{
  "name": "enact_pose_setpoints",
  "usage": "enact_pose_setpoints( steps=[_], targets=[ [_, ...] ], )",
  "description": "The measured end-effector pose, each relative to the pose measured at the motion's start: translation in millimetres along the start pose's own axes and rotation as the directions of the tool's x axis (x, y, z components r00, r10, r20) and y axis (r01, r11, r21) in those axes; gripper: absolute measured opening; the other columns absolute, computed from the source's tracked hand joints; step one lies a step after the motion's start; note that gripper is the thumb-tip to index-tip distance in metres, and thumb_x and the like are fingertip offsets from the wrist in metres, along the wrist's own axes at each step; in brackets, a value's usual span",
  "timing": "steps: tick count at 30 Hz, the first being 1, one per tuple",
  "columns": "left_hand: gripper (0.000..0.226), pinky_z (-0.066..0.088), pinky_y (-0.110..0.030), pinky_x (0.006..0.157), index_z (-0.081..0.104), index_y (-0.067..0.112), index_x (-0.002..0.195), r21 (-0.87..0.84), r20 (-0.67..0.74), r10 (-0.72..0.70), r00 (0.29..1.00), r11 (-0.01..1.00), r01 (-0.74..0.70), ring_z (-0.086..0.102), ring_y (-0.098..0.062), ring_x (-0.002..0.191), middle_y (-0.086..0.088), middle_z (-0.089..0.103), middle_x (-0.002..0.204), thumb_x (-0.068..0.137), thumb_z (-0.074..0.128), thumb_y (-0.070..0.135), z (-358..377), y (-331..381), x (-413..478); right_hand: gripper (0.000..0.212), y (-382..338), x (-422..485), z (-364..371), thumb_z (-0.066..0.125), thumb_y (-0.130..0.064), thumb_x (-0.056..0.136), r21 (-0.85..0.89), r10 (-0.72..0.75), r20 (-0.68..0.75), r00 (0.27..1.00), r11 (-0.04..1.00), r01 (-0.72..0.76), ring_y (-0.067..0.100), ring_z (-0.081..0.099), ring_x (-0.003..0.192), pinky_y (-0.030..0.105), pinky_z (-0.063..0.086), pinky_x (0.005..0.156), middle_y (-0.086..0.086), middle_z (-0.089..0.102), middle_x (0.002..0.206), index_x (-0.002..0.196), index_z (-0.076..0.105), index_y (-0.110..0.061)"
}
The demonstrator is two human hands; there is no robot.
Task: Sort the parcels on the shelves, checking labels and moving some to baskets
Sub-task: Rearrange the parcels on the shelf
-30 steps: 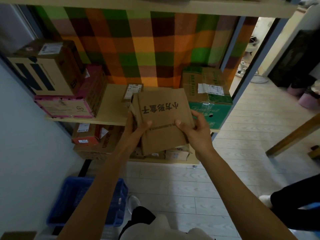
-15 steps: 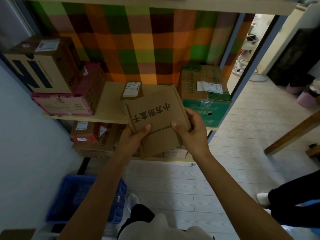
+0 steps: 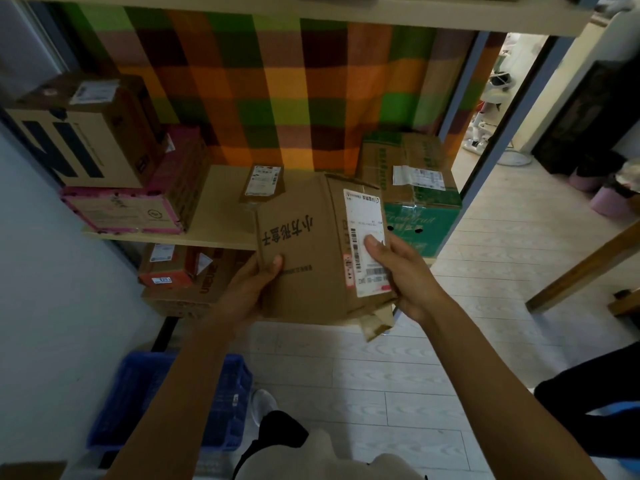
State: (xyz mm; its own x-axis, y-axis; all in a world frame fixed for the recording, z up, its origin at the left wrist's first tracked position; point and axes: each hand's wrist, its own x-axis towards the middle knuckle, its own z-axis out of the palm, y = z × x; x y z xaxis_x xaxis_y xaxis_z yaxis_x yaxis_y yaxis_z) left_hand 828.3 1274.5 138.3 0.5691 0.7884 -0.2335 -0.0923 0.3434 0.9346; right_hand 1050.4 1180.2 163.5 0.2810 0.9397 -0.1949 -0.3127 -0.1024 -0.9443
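Observation:
I hold a brown cardboard parcel with black printed characters in front of the shelves, above the floor. My left hand grips its lower left corner with the thumb on the front face. My right hand grips its right side, thumb pressed on the white shipping label that faces up. A loose flap hangs from its lower right corner. A blue plastic basket stands on the floor at the lower left, beneath my left forearm.
The middle shelf carries a large brown box on a pink box at left, a small labelled parcel, and a green-and-brown box at right. More boxes sit below. Another person's dark-clad leg is at right.
The parcel has been turned in my hands so its side with the white label now faces me. My right thumb now rests on that label.

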Motion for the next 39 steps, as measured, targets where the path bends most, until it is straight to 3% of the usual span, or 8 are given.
enact_pose_setpoints(
  steps=[5, 7, 11, 21, 26, 31, 36, 39],
  targets=[
    [0.052, 0.049, -0.041, 0.102, 0.054, 0.029, 0.135, 0.246, -0.209, 0.212, 0.955, 0.956, -0.158, 0.059, -0.01, 0.117, 0.009, 0.061, 0.128, 0.087, 0.068, 0.046, 4, 0, 7, 0.026, 12, 9, 2, 0.061, -0.01, 0.096, -0.044, -0.09, -0.264, 0.96, 0.996, 0.081, 0.018, 0.075, 0.083, 0.033, 0.062, 0.069, -0.003, 0.077, 0.09, 0.122, 0.065, -0.012],
    [0.05, 0.052, -0.041, 0.097, 0.061, 0.03, 0.128, 0.182, -0.188, 0.163, 0.969, 0.975, -0.128, 0.063, -0.016, 0.117, 0.009, 0.068, 0.12, 0.088, 0.06, 0.06, 13, 3, 8, 0.028, 18, 9, 9, 0.062, -0.011, 0.096, -0.071, -0.11, -0.278, 0.954, 0.993, 0.093, 0.019, 0.075, 0.087, 0.035, 0.062, 0.074, -0.002, 0.077, 0.093, 0.123, 0.066, -0.011],
    [0.041, 0.059, -0.024, 0.067, 0.055, 0.029, 0.129, 0.113, -0.09, 0.027, 0.996, 0.993, -0.017, 0.073, -0.008, 0.091, 0.009, 0.073, 0.105, 0.091, 0.055, 0.043, 34, 2, 6, 0.029, 30, 6, 30, 0.066, -0.008, 0.092, -0.142, -0.212, -0.3, 0.93, 0.974, 0.176, 0.015, 0.074, 0.088, 0.031, 0.062, 0.072, 0.0, 0.075, 0.103, 0.122, 0.065, -0.012],
    [0.052, 0.059, -0.024, 0.078, 0.047, 0.021, 0.142, 0.259, -0.135, 0.111, 0.985, 0.963, -0.073, 0.064, -0.014, 0.112, 0.005, 0.064, 0.128, 0.094, 0.064, 0.011, 38, -24, 14, 0.065, 33, 17, 35, 0.071, -0.017, 0.09, -0.467, -0.281, -0.236, 0.93, 0.872, 0.145, 0.02, 0.064, 0.118, 0.046, 0.057, 0.092, 0.001, 0.063, 0.135, 0.149, 0.044, -0.023],
    [0.045, 0.058, -0.023, 0.077, 0.049, 0.023, 0.14, 0.27, -0.081, 0.11, 0.991, 0.959, -0.085, 0.069, -0.007, 0.103, 0.01, 0.068, 0.119, 0.096, 0.055, 0.034, 36, -13, 10, 0.05, 21, 17, 27, 0.073, -0.017, 0.089, -0.304, -0.12, -0.289, 0.95, 0.952, 0.028, 0.014, 0.073, 0.089, 0.036, 0.063, 0.072, -0.003, 0.072, 0.11, 0.135, 0.054, -0.021],
    [0.066, 0.057, -0.023, 0.089, 0.048, 0.026, 0.133, 0.282, 0.014, 0.222, 0.975, 0.935, -0.217, 0.065, 0.004, 0.105, 0.025, 0.07, 0.11, 0.079, 0.07, 0.057, 28, -9, 3, 0.038, -7, 16, 8, 0.047, -0.047, 0.101, 0.12, 0.091, -0.207, 0.974, 0.99, -0.067, 0.026, 0.071, 0.102, 0.042, 0.05, 0.1, 0.005, 0.077, 0.098, 0.12, 0.06, -0.017],
    [0.099, 0.054, -0.032, 0.094, 0.039, 0.012, 0.14, 0.386, 0.108, 0.26, 0.96, 0.879, -0.281, 0.058, -0.019, 0.126, 0.001, 0.061, 0.133, 0.06, 0.091, 0.037, 17, -14, 9, 0.062, -3, 7, 16, 0.031, -0.06, 0.098, -0.141, -0.094, -0.198, 0.976, 0.988, 0.067, 0.011, 0.069, 0.105, 0.032, 0.047, 0.093, -0.004, 0.075, 0.11, 0.124, 0.068, -0.019],
    [0.083, 0.056, -0.019, 0.086, 0.043, 0.014, 0.137, 0.359, -0.009, 0.304, 0.952, 0.89, -0.281, 0.062, 0.005, 0.11, 0.016, 0.065, 0.119, 0.071, 0.085, 0.039, 21, -10, 8, 0.08, -5, 6, 20, 0.027, -0.078, 0.081, -0.271, -0.175, -0.104, 0.979, 0.952, 0.141, 0.011, 0.061, 0.118, 0.031, 0.048, 0.101, -0.009, 0.067, 0.123, 0.139, 0.057, -0.03]
  ],
)
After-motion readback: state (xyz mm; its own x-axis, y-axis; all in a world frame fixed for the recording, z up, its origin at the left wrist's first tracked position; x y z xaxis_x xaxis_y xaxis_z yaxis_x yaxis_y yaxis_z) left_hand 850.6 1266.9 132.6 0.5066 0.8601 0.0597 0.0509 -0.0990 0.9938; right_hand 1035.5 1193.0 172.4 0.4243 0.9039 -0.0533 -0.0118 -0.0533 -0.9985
